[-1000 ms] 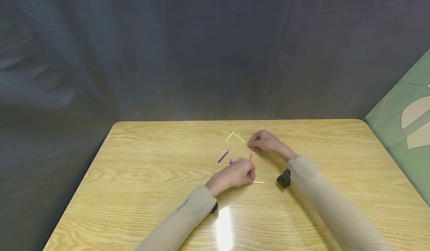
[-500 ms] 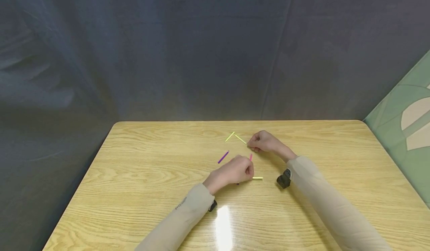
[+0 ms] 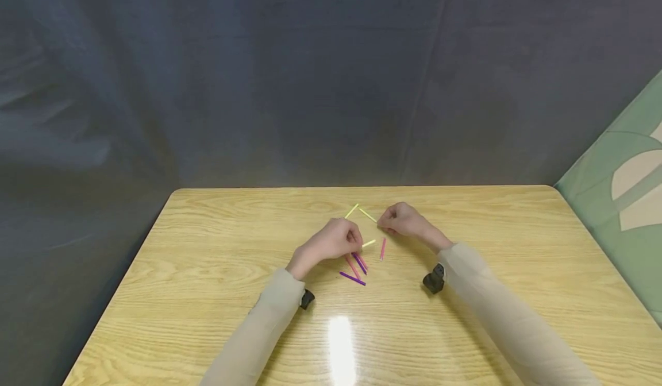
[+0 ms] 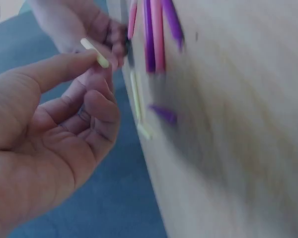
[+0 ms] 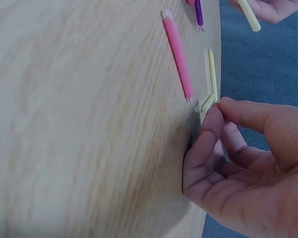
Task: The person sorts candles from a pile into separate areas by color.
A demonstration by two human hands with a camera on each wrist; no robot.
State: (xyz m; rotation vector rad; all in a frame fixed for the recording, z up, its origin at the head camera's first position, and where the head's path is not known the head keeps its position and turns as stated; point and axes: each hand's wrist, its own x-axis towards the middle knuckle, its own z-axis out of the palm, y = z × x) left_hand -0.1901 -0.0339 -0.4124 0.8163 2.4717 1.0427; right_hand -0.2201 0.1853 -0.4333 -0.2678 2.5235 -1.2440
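Note:
My left hand (image 3: 331,240) pinches a short pale-yellow stick (image 4: 95,52) between thumb and index finger, raised above the table in the left wrist view. Farther back, my right hand (image 3: 405,220) has its thumb and index fingertips together at the near end of a second yellow stick (image 3: 368,215). Another yellow stick (image 3: 351,211) slants against that one's far end, so the two form a peak. A pink stick (image 5: 178,57) lies between the hands. Behind my left hand, hidden in the head view, lies a purple stick (image 4: 164,114).
Below my left hand lies a loose group of pink and purple sticks, with one purple stick (image 3: 353,278) nearest me. Everything rests on a wood-grain table (image 3: 207,248). A dark curtain (image 3: 310,87) hangs behind its far edge, and a green patterned panel (image 3: 620,196) stands at the right.
My left hand has lifted the yellow stick from the near side and carried it away from me and leftward, uncovering the pink and purple sticks. My right hand has stayed in place.

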